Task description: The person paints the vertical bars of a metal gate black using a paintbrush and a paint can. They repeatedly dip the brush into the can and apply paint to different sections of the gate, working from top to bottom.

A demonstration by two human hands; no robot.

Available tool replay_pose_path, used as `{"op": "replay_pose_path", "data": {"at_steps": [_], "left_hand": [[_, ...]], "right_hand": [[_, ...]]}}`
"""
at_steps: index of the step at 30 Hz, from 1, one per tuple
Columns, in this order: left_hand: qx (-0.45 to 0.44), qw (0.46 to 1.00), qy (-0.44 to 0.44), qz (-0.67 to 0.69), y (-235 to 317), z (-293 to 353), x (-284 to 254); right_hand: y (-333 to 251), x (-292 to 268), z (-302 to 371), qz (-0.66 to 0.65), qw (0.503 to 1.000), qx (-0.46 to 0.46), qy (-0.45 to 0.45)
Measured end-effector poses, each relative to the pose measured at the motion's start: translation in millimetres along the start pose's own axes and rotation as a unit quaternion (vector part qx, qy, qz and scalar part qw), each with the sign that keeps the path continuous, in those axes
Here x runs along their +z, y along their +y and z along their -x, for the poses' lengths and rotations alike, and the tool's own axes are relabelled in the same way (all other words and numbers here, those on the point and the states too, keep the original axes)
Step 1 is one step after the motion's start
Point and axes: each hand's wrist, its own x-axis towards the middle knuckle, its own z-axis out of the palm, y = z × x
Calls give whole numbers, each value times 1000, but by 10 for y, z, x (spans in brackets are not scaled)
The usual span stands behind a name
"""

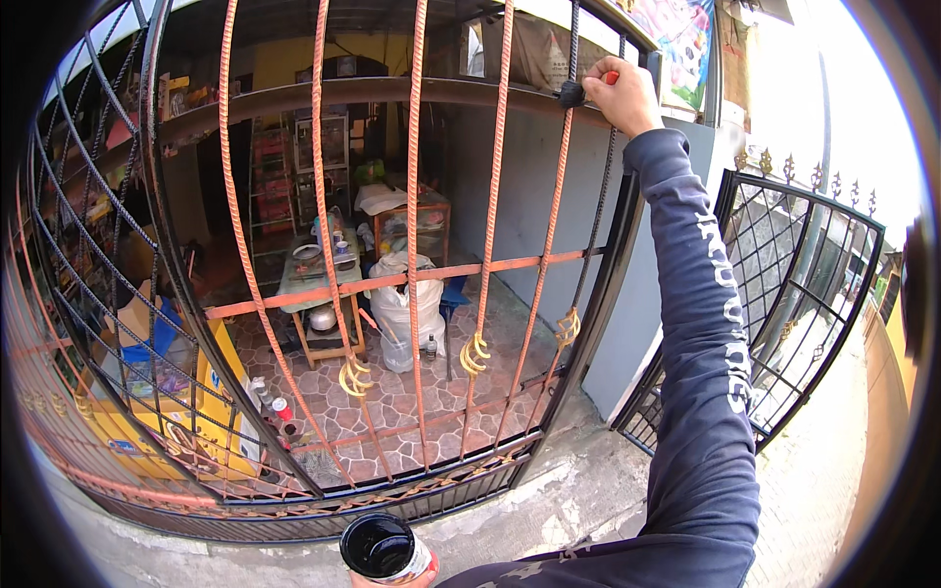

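Note:
My right hand (632,100) is raised at the upper right, its fingers closed around the red handle of a paintbrush (570,95). Black bristles press against a ribbed vertical metal bar (559,176). Above the brush this bar is black; below, it is reddish-brown. To its right stands a bar (607,181) that is black along most of its length. Low at the bottom edge, my left hand (429,574) grips a small paint can (380,549) with glossy black paint inside. Only a few of the left fingers show around the can.
Several reddish bars with gold ornaments (474,355) fill the grille. A black diamond lattice (108,196) is at left, and an open black gate (784,294) at right. Behind the bars are a white sack (410,304), a small table (319,265) and yellow boxes (218,397).

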Motion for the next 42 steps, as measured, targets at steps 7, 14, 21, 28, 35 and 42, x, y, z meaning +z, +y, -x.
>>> {"op": "replay_pose_path", "data": {"at_steps": [7, 14, 21, 28, 35, 42], "left_hand": [[39, 998, 21, -44, -51, -42, 102], [10, 1000, 7, -22, 85, -83, 289], [16, 997, -21, -76, 16, -91, 394], [-63, 996, -34, 55, -52, -55, 480], [-47, 998, -28, 21, -78, 14, 491], [-151, 979, -41, 131, -68, -16, 437]], "right_hand": [[-37, -103, -22, -4, 997, -62, -38], [-77, -70, -128, -2, 998, -59, -15], [-234, -64, -309, 65, 985, -136, -82], [-282, -61, -343, 69, 980, -170, -75], [-234, -122, -257, 51, 983, -139, -105], [-209, -110, -319, 58, 981, -182, -35]]}}
